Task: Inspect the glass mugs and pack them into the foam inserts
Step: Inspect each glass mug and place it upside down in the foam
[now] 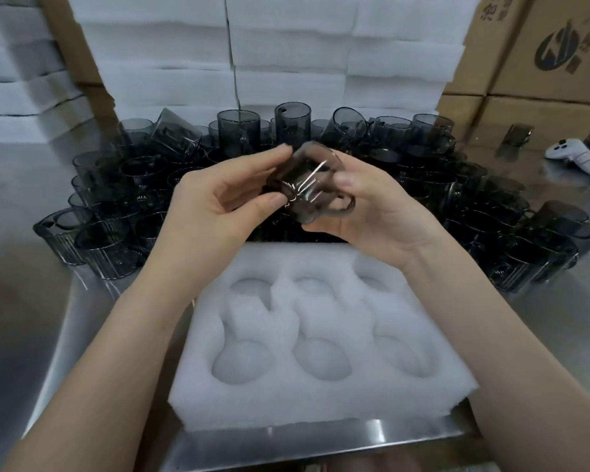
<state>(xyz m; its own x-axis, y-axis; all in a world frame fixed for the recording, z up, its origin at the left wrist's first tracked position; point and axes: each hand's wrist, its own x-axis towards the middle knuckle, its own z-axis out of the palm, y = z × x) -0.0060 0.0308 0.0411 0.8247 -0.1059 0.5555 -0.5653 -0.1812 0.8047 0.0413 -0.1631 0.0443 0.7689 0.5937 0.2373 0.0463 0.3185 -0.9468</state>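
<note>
At my far left a stack of white foam sheets (17, 73) rises at the back of the shiny steel table (31, 301), and in front of it the crowd of smoky grey ribbed glass mugs (109, 212) begins, standing packed together in rows that run right across the table behind my hands, a few of them tipped over on top of the others. My left hand (218, 206) is curled around the left side of the one smoky grey glass mug (307, 189) that I am holding up, thumb low against its side and fingertips (281, 152) touching near its rim. That mug is tilted in the air above the far edge of the white foam insert (321, 407), which lies flat just in front of me with six round pockets in two rows, none of them holding a mug. My right hand (382, 212) grips the mug from the other side, thumb pressed on the glass and the curved handle sticking out beside my palm, so both hands are closed on it together. Behind all this a taller wall of white foam blocks (321, 56) fills the middle of the back. Further right the mugs continue toward the table's edge, brown cardboard boxes (542, 63) with a dark printed logo are piled in the corner, and a white handheld controller (574, 159) lies on the steel, well apart from the mugs.
</note>
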